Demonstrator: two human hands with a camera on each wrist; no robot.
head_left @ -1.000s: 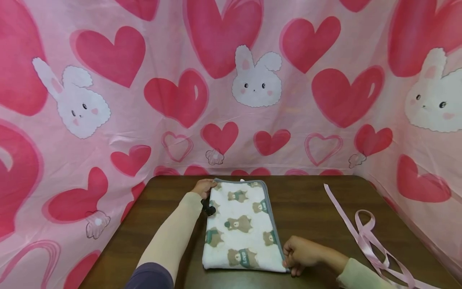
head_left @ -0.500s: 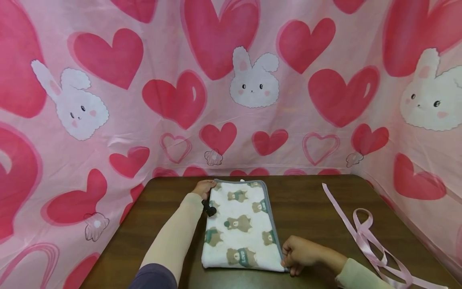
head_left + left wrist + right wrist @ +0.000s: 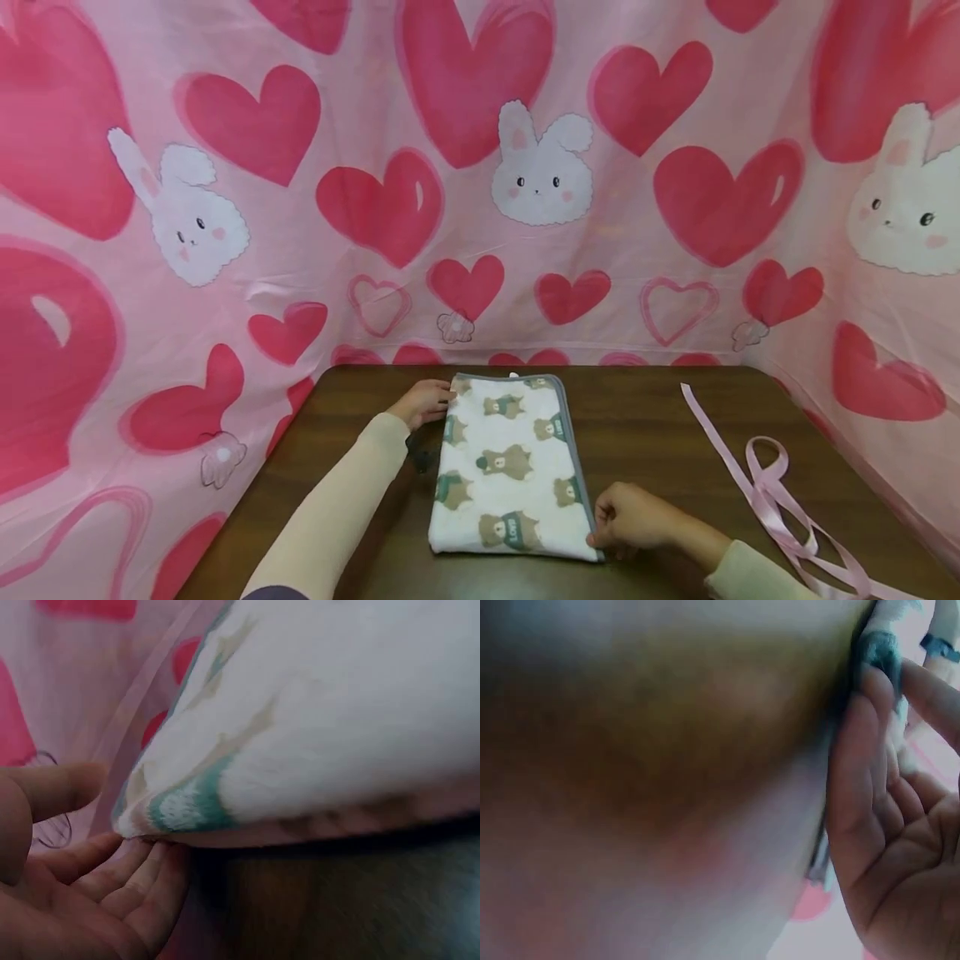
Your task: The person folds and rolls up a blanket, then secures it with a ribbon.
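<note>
A folded white fleece blanket (image 3: 506,467) with brown bears and a grey bound edge lies lengthwise on the dark wooden table. My left hand (image 3: 425,402) is at its far left corner. In the left wrist view the fingers (image 3: 154,874) reach straight under the corner, while the thumb (image 3: 64,787) is raised apart from it. At the near right corner my right hand (image 3: 633,518) pinches the grey edge. The right wrist view shows thumb and index finger (image 3: 859,742) on that edge, the other fingers folded in.
A loose, looped pink ribbon (image 3: 780,500) lies on the table (image 3: 637,433) to the right. Pink cloth walls (image 3: 465,208) printed with hearts and rabbits enclose the table behind and at both sides.
My left hand has loosened from the far left corner and shifted slightly left, its thumb now lifted. The right hand keeps its pinch. The head view has swung a little left.
</note>
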